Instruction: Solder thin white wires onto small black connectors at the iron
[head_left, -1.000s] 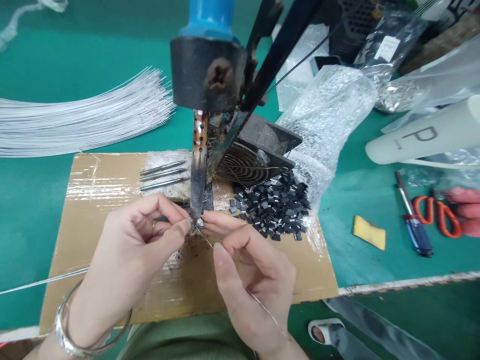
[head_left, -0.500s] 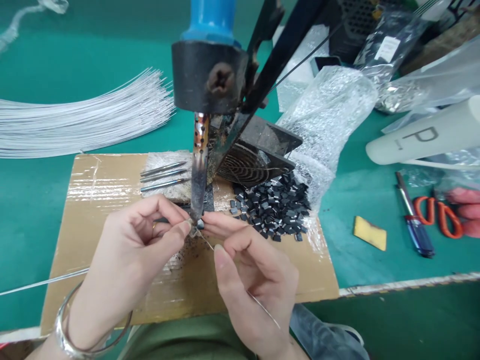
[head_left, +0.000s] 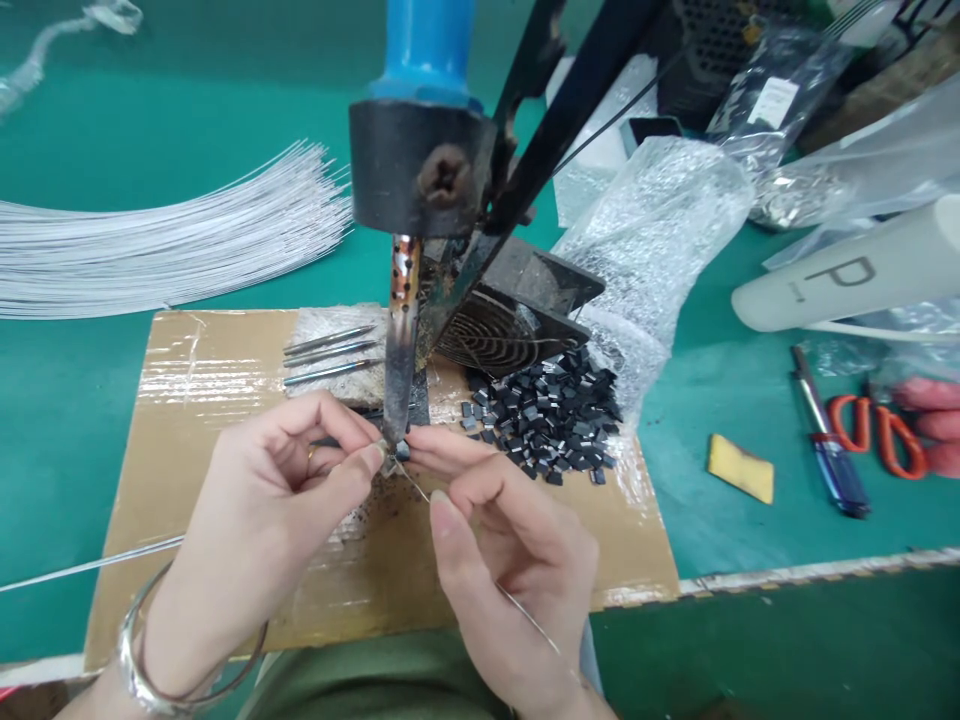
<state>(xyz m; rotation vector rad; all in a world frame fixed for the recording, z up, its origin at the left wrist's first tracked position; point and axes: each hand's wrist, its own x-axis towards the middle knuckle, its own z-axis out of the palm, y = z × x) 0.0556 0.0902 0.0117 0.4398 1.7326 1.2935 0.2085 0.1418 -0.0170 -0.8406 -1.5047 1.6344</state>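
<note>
A small black component (head_left: 403, 451) sits at the lower end of a soldering iron (head_left: 397, 400), between a worker's two hands. The left hand (head_left: 277, 490), a bracelet (head_left: 135, 660) at its wrist, has thumb and forefinger pinching a tiny piece (head_left: 385, 447) too small to identify. The right hand (head_left: 517, 530) pinches a thin solder wire (head_left: 536, 625) that slants up toward the iron's tip, other fingers reaching to the component's side. The iron's blue handle is clamped in a black bracket (head_left: 424, 165) above a cardboard sheet (head_left: 195, 385). Behind the tip stands a dark fan (head_left: 495, 335); to its right lies a heap of black components (head_left: 551, 420), to its left three metal rods (head_left: 330, 350) on a grayish pad (head_left: 315, 318). On the green tabletop (head_left: 697, 380) beyond, a bundle of white wires (head_left: 165, 255) fans out at left, while clear plastic wrap (head_left: 652, 220), a yellow sponge (head_left: 740, 468), a screwdriver (head_left: 836, 470) and orange-handled scissors (head_left: 896, 445) lie at right.
</note>
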